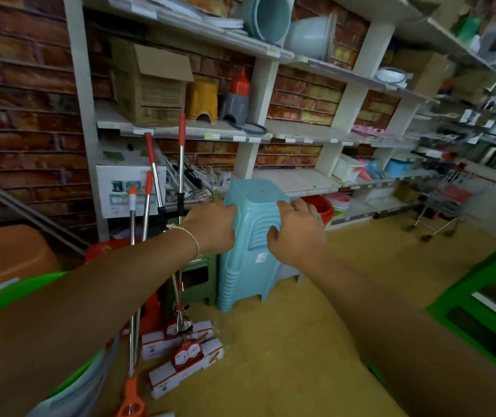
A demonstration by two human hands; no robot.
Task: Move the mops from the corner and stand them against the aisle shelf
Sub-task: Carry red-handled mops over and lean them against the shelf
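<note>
Several mops (pixel 181 164) with steel poles and red grips lean in the corner against the white shelf unit (pixel 258 136), left of my hands. Their boxed heads (pixel 185 353) lie on the floor near my left forearm. A stack of light blue plastic stools (pixel 251 251) stands on the floor before the shelf. My left hand (pixel 212 227) grips the stack's top left edge. My right hand (pixel 298 230) grips its top right side, thumb on the front. My left arm hides the lower parts of the mop poles.
A green stool (pixel 197 278) sits behind the blue stack. An orange tub (pixel 6 260) is at the far left, a green cabinet (pixel 487 302) at the right. A small shopping trolley (pixel 445 203) stands down the aisle. Bare yellowish floor (pixel 316 341) lies between.
</note>
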